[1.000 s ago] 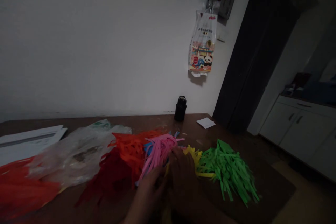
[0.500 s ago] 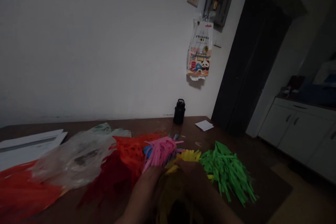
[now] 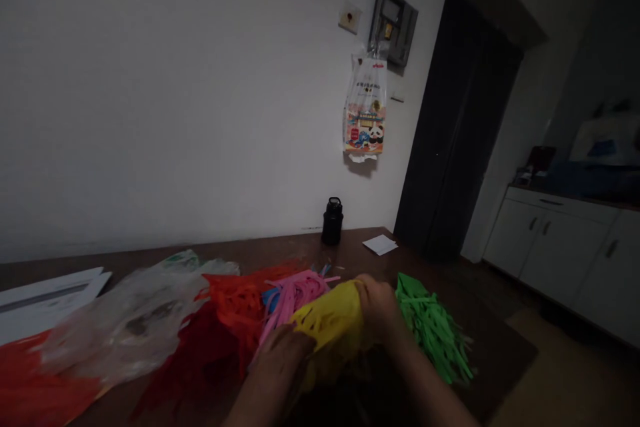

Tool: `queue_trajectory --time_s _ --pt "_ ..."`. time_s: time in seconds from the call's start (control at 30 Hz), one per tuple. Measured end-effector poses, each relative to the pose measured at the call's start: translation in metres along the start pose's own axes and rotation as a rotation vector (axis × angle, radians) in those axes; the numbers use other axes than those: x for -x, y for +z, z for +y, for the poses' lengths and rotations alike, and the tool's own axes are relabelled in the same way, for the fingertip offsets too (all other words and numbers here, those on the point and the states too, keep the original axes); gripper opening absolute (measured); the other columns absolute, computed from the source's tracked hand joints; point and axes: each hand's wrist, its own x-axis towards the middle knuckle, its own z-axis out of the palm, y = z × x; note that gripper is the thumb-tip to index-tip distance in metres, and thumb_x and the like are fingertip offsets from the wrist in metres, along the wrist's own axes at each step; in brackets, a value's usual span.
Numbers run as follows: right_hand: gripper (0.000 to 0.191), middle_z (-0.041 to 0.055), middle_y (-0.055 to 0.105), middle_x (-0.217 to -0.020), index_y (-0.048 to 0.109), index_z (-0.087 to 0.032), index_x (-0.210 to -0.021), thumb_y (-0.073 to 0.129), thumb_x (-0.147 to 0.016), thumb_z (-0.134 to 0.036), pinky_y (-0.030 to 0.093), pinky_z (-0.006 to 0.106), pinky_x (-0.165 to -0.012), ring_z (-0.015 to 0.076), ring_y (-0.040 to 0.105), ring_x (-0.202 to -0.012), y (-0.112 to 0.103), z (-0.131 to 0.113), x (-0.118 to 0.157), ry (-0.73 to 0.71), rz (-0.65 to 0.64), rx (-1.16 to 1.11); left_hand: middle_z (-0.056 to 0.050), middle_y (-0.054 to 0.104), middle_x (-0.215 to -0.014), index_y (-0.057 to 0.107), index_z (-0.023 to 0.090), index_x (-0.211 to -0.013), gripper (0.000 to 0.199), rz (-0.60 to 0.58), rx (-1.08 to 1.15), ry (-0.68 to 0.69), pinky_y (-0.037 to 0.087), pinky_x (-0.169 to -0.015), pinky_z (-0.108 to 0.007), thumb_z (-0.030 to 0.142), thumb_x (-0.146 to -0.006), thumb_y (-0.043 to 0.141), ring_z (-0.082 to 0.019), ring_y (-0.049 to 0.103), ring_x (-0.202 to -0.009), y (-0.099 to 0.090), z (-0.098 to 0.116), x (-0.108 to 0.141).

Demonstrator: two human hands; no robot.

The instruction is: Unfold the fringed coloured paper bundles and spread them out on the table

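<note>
Yellow fringed paper (image 3: 334, 312) hangs between my two hands above the table. My right hand (image 3: 379, 301) is closed on its upper right corner. At the lower left of the yellow sheet, my left hand (image 3: 285, 355) has bent fingers against the strips; its grip is too dark to make out. Pink strips (image 3: 295, 293) lie just behind my left hand, with a bit of blue beside them. Orange-red strips (image 3: 237, 300) and dark red strips (image 3: 205, 343) are further left. A green fringed bundle (image 3: 433, 330) rests right of my right hand.
A crumpled clear plastic bag (image 3: 135, 320), white papers (image 3: 50, 300) and red-orange paper (image 3: 45, 373) lie at left. A black bottle (image 3: 332, 221) and a white paper (image 3: 380, 245) stand or lie near the wall. A printed bag (image 3: 367, 110) hangs above.
The yellow paper has been raised and spread into clearer view. My right hand has moved up and right, away from my left hand. The whole view has shifted slightly.
</note>
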Motion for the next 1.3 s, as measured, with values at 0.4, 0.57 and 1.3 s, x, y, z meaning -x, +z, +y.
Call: queue_trajectory --time_s 0.4,0.57,1.3 --pt "0.037 0.0133 0.073 -0.088 0.068 -0.015 -0.106 0.036 -0.095 -0.03 0.042 0.029 -0.067 0.0247 0.068 -0.075 -0.158 0.098 0.004 0.319 0.531 0.22 -0.001 0.08 -0.086 0.064 0.027 -0.097 0.023 0.032 0.134 -0.442 0.058 -0.063 -0.026 0.04 -0.089 0.046 -0.021 0.076 -0.073 -0.023 0.0 -0.039" --pt "0.04 0.0128 0.074 -0.094 0.066 -0.015 -0.108 0.034 -0.092 -0.032 0.046 0.032 -0.071 0.0255 0.069 -0.08 -0.205 0.086 0.032 0.282 0.654 0.24 -0.007 0.078 -0.086 0.064 0.023 -0.095 0.029 0.003 0.139 -0.452 0.057 -0.073 -0.036 0.042 -0.088 0.044 -0.028 0.074 -0.079 -0.008 0.0 -0.104" --pt "0.025 0.006 0.076 -0.101 0.07 -0.018 -0.108 0.056 -0.088 -0.014 0.053 0.024 -0.082 0.0176 0.071 -0.091 -0.146 -0.1 0.093 -0.393 0.034 -0.234 -0.002 0.078 -0.088 0.072 0.021 -0.093 0.023 -0.479 0.817 -0.4 0.055 -0.071 -0.027 0.03 -0.08 0.054 -0.022 0.07 -0.079 -0.096 0.103 -0.074"
